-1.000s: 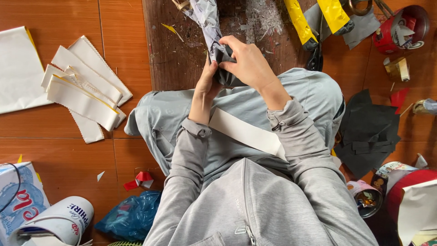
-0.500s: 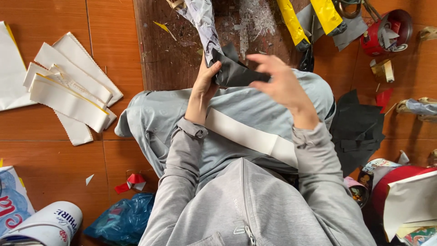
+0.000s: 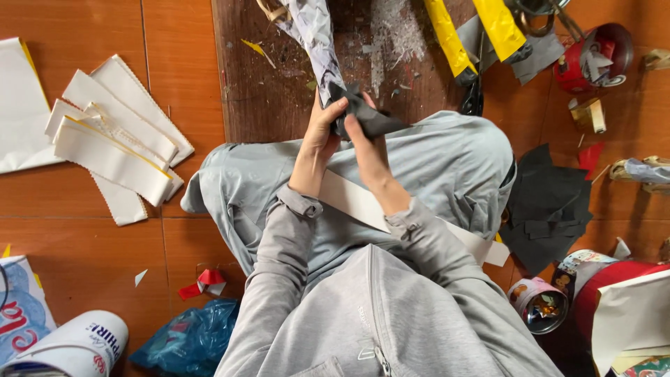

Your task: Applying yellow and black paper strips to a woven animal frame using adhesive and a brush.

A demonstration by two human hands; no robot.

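The rolled paper tube (image 3: 317,42) runs from the top edge down and slightly right, its lower end wrapped in a black paper piece (image 3: 363,115) above the lap. Left hand (image 3: 322,132) and right hand (image 3: 366,143) both close around that wrapped end. A white strip (image 3: 363,206) crosses the lap. Yellow-handled shears (image 3: 474,35) lie to the right, cut off at the top edge. The tube's top is out of frame.

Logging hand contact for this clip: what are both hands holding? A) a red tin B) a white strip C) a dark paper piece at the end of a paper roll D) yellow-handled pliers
C: left hand and right hand pinch the dark paper at the roll.
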